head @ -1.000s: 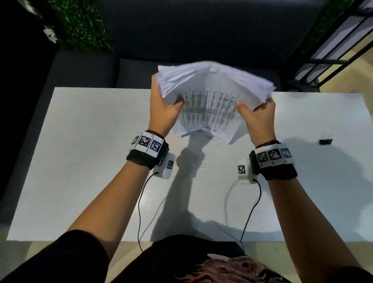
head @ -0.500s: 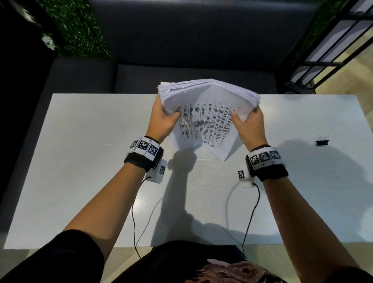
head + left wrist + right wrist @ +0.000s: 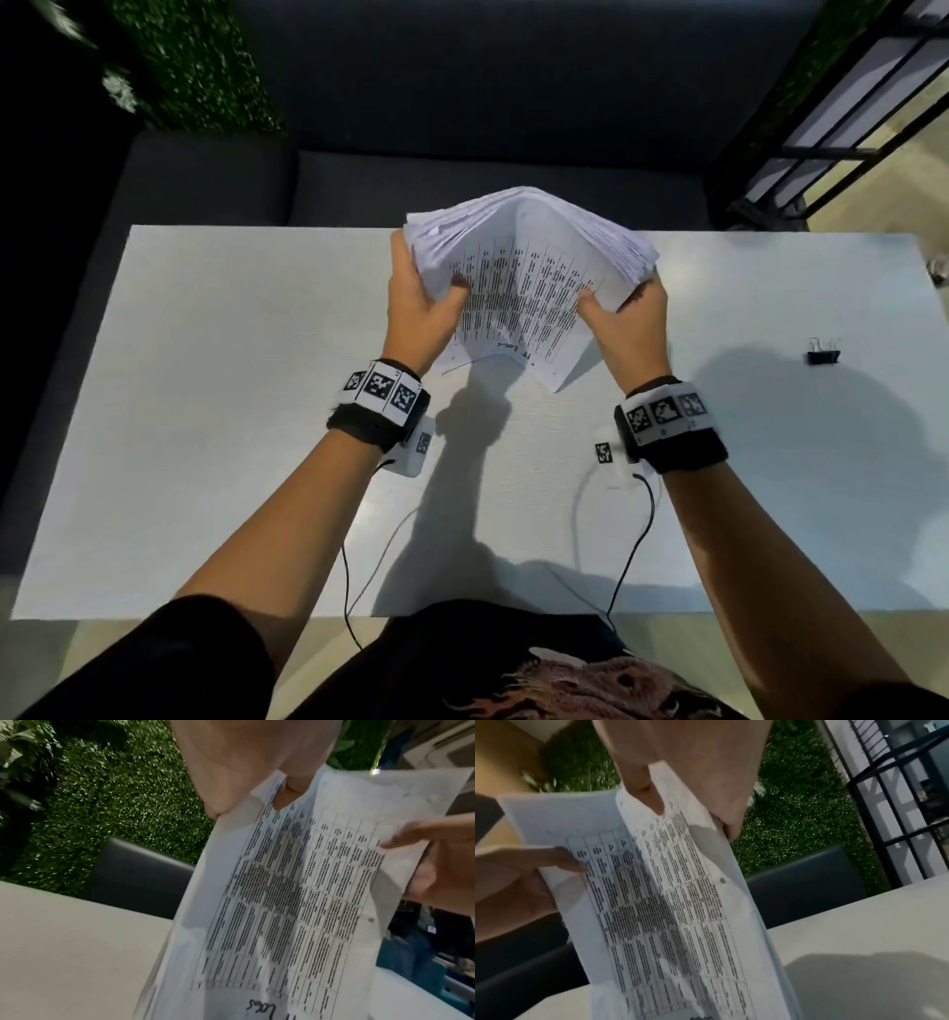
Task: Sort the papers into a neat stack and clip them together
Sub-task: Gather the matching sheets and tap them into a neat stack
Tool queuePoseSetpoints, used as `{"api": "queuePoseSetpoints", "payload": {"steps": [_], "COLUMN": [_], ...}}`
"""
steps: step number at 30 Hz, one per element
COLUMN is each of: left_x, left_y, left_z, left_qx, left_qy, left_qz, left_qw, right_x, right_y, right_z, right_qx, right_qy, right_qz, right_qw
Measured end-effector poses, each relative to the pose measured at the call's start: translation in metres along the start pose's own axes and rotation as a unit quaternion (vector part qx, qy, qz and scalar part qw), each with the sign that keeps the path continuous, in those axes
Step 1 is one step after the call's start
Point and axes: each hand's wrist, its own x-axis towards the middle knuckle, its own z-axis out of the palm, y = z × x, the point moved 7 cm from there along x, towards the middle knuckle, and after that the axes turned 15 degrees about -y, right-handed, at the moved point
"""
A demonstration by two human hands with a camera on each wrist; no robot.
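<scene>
Lowered since before, two hands (image 3: 529, 318) grip one paper stack (image 3: 524, 288)

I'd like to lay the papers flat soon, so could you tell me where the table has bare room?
The table is bare left of the left hand, and between the right hand and the binder clip. The near middle is crowded by both forearms and their cables under the papers.
</scene>
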Motion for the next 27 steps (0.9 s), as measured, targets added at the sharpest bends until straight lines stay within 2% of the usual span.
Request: {"api": "queuePoseSetpoints", "payload": {"steps": [4,11,15,20,27], "left_x": [0.004,0.003,-0.006,-0.001,-0.002], "left_y": [-0.009,0.003,-0.023,-0.021,-0.035], "left_z": [0.001,-0.008,-0.004,-0.004,-0.004], "left_qx": [0.000,-0.018,-0.014,-0.013,-0.015], "left_qy": [0.000,0.023,0.009,0.016,-0.009], "left_qz": [-0.026,0.022,-0.022,-0.022,-0.057], "left_qw": [1.000,0.999,1.000,1.000,0.998], "right_x": [0.002,0.002,-0.009,-0.001,-0.002], "right_y": [0.009,-0.001,0.022,0.029,0.031], "right_z": [0.004,-0.002,0.007,0.009,0.008], "right_qx": [0.025,0.034,0.054,0.043,0.004], "right_qy": [0.022,0.027,-0.008,-0.020,-0.049], "right_qz": [0.017,0.012,0.048,0.065,0.055], "right_qw": [0.999,0.999,0.997,0.997,0.997]}}
